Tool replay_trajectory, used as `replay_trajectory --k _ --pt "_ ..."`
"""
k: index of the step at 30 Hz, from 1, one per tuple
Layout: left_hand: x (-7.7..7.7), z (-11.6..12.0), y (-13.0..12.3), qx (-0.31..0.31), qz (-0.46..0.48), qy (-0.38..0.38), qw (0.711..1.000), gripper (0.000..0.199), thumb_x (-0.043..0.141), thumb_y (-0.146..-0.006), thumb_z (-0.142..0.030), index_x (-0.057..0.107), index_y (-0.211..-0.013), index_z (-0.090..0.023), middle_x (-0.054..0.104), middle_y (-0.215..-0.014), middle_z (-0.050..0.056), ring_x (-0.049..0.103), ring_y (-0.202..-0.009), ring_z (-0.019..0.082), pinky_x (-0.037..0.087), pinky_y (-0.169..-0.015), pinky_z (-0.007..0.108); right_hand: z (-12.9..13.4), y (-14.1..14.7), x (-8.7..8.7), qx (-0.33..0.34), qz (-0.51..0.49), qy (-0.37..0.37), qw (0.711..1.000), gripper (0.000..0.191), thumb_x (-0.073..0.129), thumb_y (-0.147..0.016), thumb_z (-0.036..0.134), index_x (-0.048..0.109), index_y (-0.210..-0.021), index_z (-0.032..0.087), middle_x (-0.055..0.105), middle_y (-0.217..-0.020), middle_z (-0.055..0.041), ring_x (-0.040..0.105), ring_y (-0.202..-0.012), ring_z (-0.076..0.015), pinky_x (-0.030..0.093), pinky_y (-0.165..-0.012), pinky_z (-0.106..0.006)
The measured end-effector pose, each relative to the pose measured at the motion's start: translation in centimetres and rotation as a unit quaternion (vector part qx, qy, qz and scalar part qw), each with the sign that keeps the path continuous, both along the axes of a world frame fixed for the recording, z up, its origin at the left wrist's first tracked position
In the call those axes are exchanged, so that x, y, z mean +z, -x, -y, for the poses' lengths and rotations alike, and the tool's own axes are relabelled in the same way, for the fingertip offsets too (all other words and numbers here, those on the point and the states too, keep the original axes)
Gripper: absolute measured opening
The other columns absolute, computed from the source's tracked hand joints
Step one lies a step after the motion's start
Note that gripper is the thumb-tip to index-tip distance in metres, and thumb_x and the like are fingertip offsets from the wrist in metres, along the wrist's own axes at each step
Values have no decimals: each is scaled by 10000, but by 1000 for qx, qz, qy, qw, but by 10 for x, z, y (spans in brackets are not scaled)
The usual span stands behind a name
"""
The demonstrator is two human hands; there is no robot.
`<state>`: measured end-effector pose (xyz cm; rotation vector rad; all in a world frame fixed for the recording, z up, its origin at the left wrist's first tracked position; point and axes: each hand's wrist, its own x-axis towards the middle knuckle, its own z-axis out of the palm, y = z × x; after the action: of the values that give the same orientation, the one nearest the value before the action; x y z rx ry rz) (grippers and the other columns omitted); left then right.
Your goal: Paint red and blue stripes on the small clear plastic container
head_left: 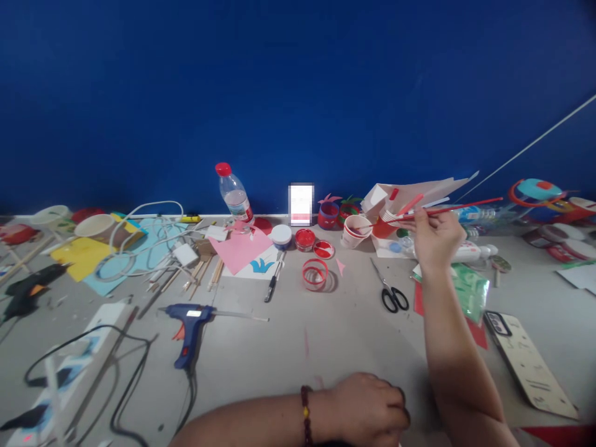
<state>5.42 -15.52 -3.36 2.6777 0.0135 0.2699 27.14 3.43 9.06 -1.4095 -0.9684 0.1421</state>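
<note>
"Holding what?"

"Pinching a thin red stick [479,203] in the right hand [439,239], near the red cup [382,232], seemingly for fine control. Curling the left hand [372,406] low over the desk [363,341]; impossible to tell whether gripping anything."

"And inside containers?"

"See apparent red paint in the small jar [305,248], something slim in the paper cup [354,240]."

Stick [479,203] red; glue gun [189,334] blue; bracelet [306,412] seemingly maroon.
</note>
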Motion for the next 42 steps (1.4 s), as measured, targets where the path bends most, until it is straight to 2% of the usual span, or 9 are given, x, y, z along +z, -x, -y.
replay_trajectory --k 4,8,23,32,35,37,39,42 --pt "-5 1 -1 5 2 -3 1000 219 553 -928 -406 618 -915 -197 650 -908 7 619 -803 148 480 -651 305 4 2 3 -13 -32 -28 999 384 773 -730 531 609 -775 187 713 -674 -31 734 -569 -225 665 -631 -382" --pt "-7 1 -2 4 7 -3 1000 222 540 -930 -399 625 -913 -194 643 -899 2 613 -802 144 477 -658 300 7 -2 1 -11 -46 -32 998 447 801 -689 576 621 -789 180 701 -652 -21 749 -592 -241 674 -626 -379" --pt "-1 1 -1 6 4 -10 1000 209 534 -940 -389 617 -919 -199 645 -908 2 619 -807 144 462 -660 300 17 -14 2 -45 -39 -52 997 461 802 -673 595 621 -785 186 680 -585 -11 728 -520 -255 682 -599 -410" --pt "1 2 -1 12 6 14 1000 190 543 -926 -363 636 -899 -200 667 -901 2 627 -782 141 476 -642 289 16 -13 2 -43 -39 -52 997 449 800 -678 586 627 -787 187 692 -593 -18 738 -543 -272 685 -611 -427" --pt "15 1 0 61 36 94 993 149 562 -901 -317 649 -959 -211 692 -964 6 642 -812 134 496 -681 258 17 -15 2 -37 -38 -52 997 425 804 -696 557 630 -792 181 696 -603 -21 733 -537 -253 680 -600 -391" --pt "36 -11 5 126 63 152 978 155 557 -903 -297 654 -993 -217 699 -1019 27 655 -885 144 508 -732 245 17 -17 1 -34 -38 -53 997 413 804 -708 544 623 -785 181 701 -614 -27 731 -535 -245 675 -592 -374" --pt "63 -34 12 176 80 182 964 175 571 -902 -303 664 -1029 -226 699 -1073 48 659 -956 170 525 -790 267 17 -19 0 -30 -33 -56 997 410 803 -718 540 618 -788 181 707 -626 -31 729 -533 -241 670 -588 -370" --pt "109 -88 26 275 64 163 945 233 580 -893 -300 652 -1106 -236 693 -1090 60 653 -983 202 535 -815 317 18 -20 1 -22 -23 -54 998 418 802 -719 550 615 -793 183 706 -634 -32 728 -532 -240 663 -587 -370"
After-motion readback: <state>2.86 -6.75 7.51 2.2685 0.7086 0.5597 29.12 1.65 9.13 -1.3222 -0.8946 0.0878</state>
